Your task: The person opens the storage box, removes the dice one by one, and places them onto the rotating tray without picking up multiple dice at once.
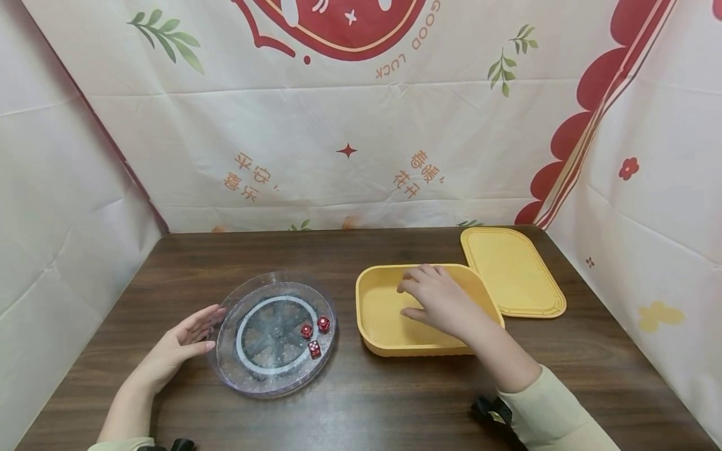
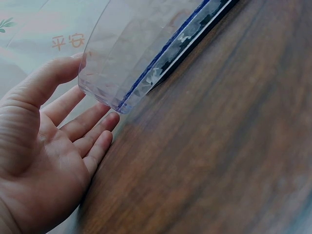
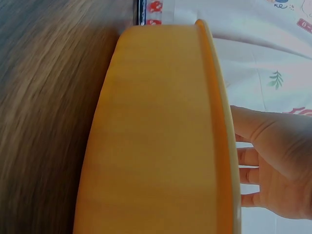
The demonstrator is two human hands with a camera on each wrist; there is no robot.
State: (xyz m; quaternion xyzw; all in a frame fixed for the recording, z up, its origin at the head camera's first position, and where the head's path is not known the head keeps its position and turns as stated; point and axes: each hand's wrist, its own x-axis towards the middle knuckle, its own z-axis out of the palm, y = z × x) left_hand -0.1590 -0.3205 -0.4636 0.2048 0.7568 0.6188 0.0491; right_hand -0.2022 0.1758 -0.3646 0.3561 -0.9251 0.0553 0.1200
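Note:
On the left of the table, a round clear plastic tray (image 1: 276, 341) holds three red dice (image 1: 314, 349) near its right side. My left hand (image 1: 175, 346) is at the tray's left edge, thumb apart from the fingers. In the left wrist view, the fingertips (image 2: 109, 122) are right at the clear wall, and the palm shows bare. Over the yellow plastic box (image 1: 417, 351) is my right hand (image 1: 440, 304), its fingers slightly bent with nothing visible between them. The right wrist view has the box's side wall (image 3: 156, 131) hiding those fingertips.
A yellow lid (image 1: 514, 275) lies flat behind and to the right of the box, close to its rim. Dark wood table (image 1: 366, 401) runs beneath everything. Printed cloth (image 1: 316, 119) hangs at the back and on both sides.

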